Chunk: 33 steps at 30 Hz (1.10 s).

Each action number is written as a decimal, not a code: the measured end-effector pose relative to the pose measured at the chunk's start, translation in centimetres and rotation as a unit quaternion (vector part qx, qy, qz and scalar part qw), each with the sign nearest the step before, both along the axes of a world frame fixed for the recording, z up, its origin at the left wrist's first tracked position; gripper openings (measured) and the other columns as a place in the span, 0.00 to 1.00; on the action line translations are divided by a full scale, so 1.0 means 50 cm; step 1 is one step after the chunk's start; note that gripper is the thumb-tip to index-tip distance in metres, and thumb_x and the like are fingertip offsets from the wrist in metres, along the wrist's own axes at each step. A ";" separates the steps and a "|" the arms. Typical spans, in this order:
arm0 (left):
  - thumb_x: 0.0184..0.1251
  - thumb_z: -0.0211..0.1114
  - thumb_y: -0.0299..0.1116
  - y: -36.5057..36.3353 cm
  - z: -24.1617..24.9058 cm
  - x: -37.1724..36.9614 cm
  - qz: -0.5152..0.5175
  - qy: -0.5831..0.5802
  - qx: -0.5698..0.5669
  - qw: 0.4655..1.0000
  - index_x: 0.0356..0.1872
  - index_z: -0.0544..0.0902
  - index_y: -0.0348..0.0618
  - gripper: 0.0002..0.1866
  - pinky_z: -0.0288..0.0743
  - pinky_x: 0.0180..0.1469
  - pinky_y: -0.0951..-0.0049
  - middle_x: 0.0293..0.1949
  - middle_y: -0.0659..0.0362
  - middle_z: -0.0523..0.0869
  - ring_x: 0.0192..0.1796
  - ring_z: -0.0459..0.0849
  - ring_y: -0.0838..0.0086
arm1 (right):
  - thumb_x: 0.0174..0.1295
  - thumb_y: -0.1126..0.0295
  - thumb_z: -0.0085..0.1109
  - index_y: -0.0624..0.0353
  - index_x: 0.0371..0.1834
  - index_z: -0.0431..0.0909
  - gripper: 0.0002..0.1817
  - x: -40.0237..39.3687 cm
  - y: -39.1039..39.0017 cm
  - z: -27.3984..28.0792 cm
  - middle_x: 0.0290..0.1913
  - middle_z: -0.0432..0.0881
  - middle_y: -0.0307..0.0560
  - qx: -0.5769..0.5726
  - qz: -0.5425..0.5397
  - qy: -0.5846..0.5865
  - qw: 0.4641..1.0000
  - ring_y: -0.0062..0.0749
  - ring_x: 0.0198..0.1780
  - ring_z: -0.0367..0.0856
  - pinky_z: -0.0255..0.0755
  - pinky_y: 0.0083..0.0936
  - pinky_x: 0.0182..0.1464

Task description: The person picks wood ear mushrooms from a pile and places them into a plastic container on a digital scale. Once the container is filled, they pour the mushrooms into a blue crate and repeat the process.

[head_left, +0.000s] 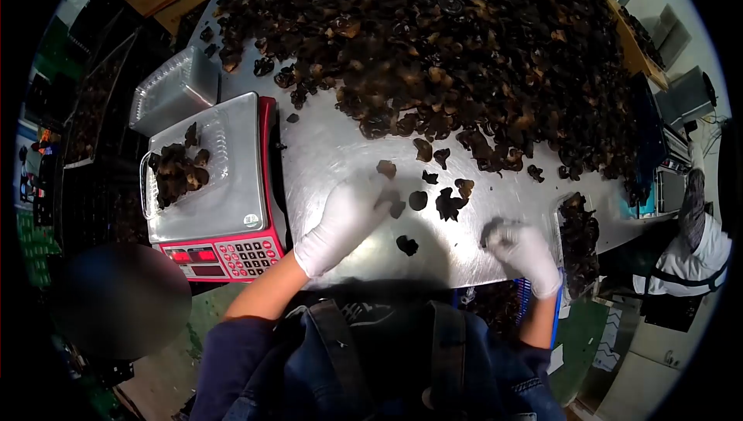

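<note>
Dark fungus pieces, curled and ragged at the edges, lie scattered on the bare metal between the two hands, some touching one another and others apart. One dark piece is at the fingertips of the right hand, whose white-gloved fingers are curled together on it. The left hand, gloved in white too, reaches in low over the metal with thumb and forefinger toward a brown piece and a greyish piece; blur there means one cannot tell whether the fingers are clamped on either. A single piece lies nearer the wearer, between the hands.

Beyond both hands, a large heap of similar fungus covers the far part of the desk. Left of the left hand stands a red scale with a lit red display, its digits too small to read; on its platform a clear tray holds a small clump. Behind the scale, farther from that hand, is a stack of clear trays.

Just right of the right hand, a container holds more fungus, and below that hand a blue crate shows. Well to its right is another person in white with a dark strap.
</note>
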State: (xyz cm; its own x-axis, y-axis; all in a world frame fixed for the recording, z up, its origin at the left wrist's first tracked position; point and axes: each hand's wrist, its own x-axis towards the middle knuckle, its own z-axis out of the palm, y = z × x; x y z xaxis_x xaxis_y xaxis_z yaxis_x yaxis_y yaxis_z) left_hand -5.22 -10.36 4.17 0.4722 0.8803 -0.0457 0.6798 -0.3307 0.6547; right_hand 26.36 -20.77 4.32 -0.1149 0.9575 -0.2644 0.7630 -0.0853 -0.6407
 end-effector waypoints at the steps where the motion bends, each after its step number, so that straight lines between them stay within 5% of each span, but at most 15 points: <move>1: 0.55 0.72 0.30 -0.009 -0.008 -0.010 -0.009 -0.020 0.007 1.000 0.42 0.82 0.43 0.13 0.79 0.47 0.61 0.41 0.52 0.83 0.46 0.83 0.54 | 0.53 0.72 0.71 0.56 0.37 0.86 0.08 0.000 -0.034 0.039 0.41 0.86 0.51 -0.046 0.025 -0.063 0.997 0.42 0.45 0.86 0.79 0.33 0.46; 4: 0.55 0.73 0.29 -0.006 -0.009 -0.012 -0.025 -0.040 -0.077 0.996 0.47 0.83 0.44 0.17 0.80 0.50 0.63 0.45 0.52 0.82 0.48 0.84 0.56 | 0.50 0.69 0.74 0.54 0.44 0.85 0.16 0.015 -0.089 0.060 0.43 0.86 0.50 -0.031 0.015 -0.144 0.989 0.44 0.46 0.86 0.80 0.35 0.46; 8: 0.59 0.68 0.29 0.045 -0.058 0.066 0.026 -0.037 0.014 0.999 0.58 0.80 0.41 0.23 0.77 0.58 0.63 0.53 0.49 0.81 0.55 0.81 0.55 | 0.45 0.59 0.79 0.51 0.64 0.76 0.38 -0.046 -0.026 0.000 0.58 0.80 0.52 0.105 -0.106 -0.130 0.980 0.48 0.52 0.84 0.79 0.36 0.50; 10: 0.63 0.60 0.26 0.081 -0.090 0.114 -0.001 -0.072 0.314 0.947 0.57 0.81 0.37 0.20 0.75 0.57 0.63 0.49 0.48 0.82 0.51 0.80 0.55 | 0.45 0.53 0.79 0.51 0.67 0.73 0.42 -0.083 0.039 -0.023 0.61 0.76 0.54 0.051 -0.131 -0.097 0.985 0.52 0.61 0.77 0.75 0.39 0.59; 12: 0.62 0.60 0.26 0.103 -0.124 0.150 -0.028 -0.027 0.326 0.945 0.55 0.82 0.37 0.19 0.75 0.57 0.64 0.48 0.49 0.82 0.51 0.80 0.57 | 0.51 0.53 0.76 0.58 0.61 0.78 0.35 -0.090 0.100 -0.061 0.54 0.79 0.53 0.175 -0.187 0.051 0.965 0.49 0.59 0.78 0.74 0.38 0.59; 14: 0.61 0.60 0.25 0.095 -0.126 0.157 -0.057 0.020 0.333 0.941 0.54 0.83 0.38 0.18 0.74 0.57 0.65 0.47 0.51 0.82 0.51 0.80 0.59 | 0.53 0.55 0.75 0.60 0.57 0.80 0.31 -0.091 0.168 -0.047 0.52 0.81 0.51 0.214 -0.244 0.014 0.946 0.47 0.57 0.79 0.74 0.37 0.58; 17: 0.63 0.61 0.27 0.049 -0.050 0.131 -0.183 0.073 0.170 0.965 0.56 0.81 0.40 0.19 0.76 0.56 0.64 0.48 0.53 0.83 0.54 0.79 0.60 | 0.57 0.59 0.71 0.60 0.50 0.85 0.21 -0.058 0.251 -0.098 0.47 0.82 0.50 0.255 -0.141 -0.235 0.927 0.43 0.49 0.80 0.74 0.35 0.53; 20: 0.63 0.64 0.28 0.024 -0.031 0.089 -0.112 0.003 0.182 0.977 0.53 0.82 0.39 0.17 0.77 0.55 0.66 0.48 0.54 0.84 0.53 0.81 0.61 | 0.60 0.62 0.67 0.61 0.44 0.87 0.15 -0.050 0.252 -0.096 0.42 0.83 0.49 0.291 -0.137 -0.160 0.933 0.44 0.48 0.80 0.73 0.35 0.52; 24: 0.58 0.71 0.36 0.015 0.001 0.018 -0.014 0.090 0.085 0.992 0.66 0.72 0.35 0.35 0.71 0.67 0.61 0.66 0.46 0.74 0.65 0.73 0.53 | 0.67 0.75 0.63 0.67 0.48 0.85 0.10 -0.047 0.171 -0.064 0.40 0.84 0.46 0.322 -0.234 0.086 0.914 0.30 0.44 0.81 0.74 0.22 0.49; 25: 0.50 0.77 0.47 0.025 0.021 0.020 -0.083 0.222 0.038 0.971 0.76 0.59 0.34 0.54 0.62 0.74 0.55 0.74 0.38 0.61 0.73 0.63 0.44 | 0.68 0.76 0.62 0.68 0.51 0.83 0.11 -0.047 0.149 -0.070 0.43 0.84 0.45 0.253 -0.244 0.179 0.919 0.27 0.45 0.81 0.74 0.19 0.50; 26: 0.50 0.77 0.47 0.026 0.016 0.023 -0.083 0.223 0.036 0.971 0.76 0.59 0.34 0.54 0.62 0.74 0.55 0.74 0.38 0.61 0.73 0.63 0.44 | 0.67 0.75 0.63 0.66 0.52 0.83 0.12 -0.051 0.133 -0.078 0.44 0.84 0.45 0.200 -0.242 0.185 0.931 0.28 0.47 0.81 0.74 0.21 0.52; 28: 0.33 0.82 0.61 0.032 -0.006 0.036 -0.149 0.253 0.074 0.953 0.79 0.49 0.33 0.73 0.54 0.77 0.47 0.76 0.31 0.52 0.78 0.52 0.38 | 0.64 0.75 0.66 0.64 0.56 0.82 0.17 -0.072 0.113 -0.081 0.47 0.83 0.46 0.183 -0.160 0.127 0.962 0.31 0.50 0.81 0.74 0.24 0.54; 29: 0.21 0.83 0.68 0.037 -0.059 0.044 -0.132 0.249 0.053 0.958 0.80 0.45 0.34 0.83 0.48 0.77 0.40 0.77 0.28 0.47 0.80 0.44 0.36 | 0.56 0.73 0.74 0.61 0.63 0.77 0.30 -0.073 0.108 -0.091 0.51 0.81 0.47 0.165 -0.109 0.090 0.976 0.34 0.54 0.81 0.74 0.26 0.58; 30: 0.21 0.83 0.68 0.042 -0.073 0.052 -0.132 0.248 0.054 0.958 0.80 0.45 0.34 0.83 0.48 0.77 0.40 0.77 0.28 0.47 0.80 0.44 0.36 | 0.43 0.61 0.83 0.59 0.71 0.68 0.49 -0.077 0.101 -0.084 0.58 0.77 0.50 0.128 -0.073 0.016 0.989 0.40 0.58 0.80 0.74 0.29 0.61; 33: 0.24 0.82 0.68 0.060 -0.059 0.069 -0.146 0.154 -0.013 0.977 0.80 0.44 0.38 0.81 0.50 0.76 0.38 0.78 0.34 0.48 0.80 0.45 0.36 | 0.21 0.39 0.83 0.60 0.77 0.58 0.73 -0.087 0.098 -0.078 0.62 0.70 0.55 0.103 -0.011 -0.076 0.992 0.50 0.61 0.78 0.75 0.36 0.61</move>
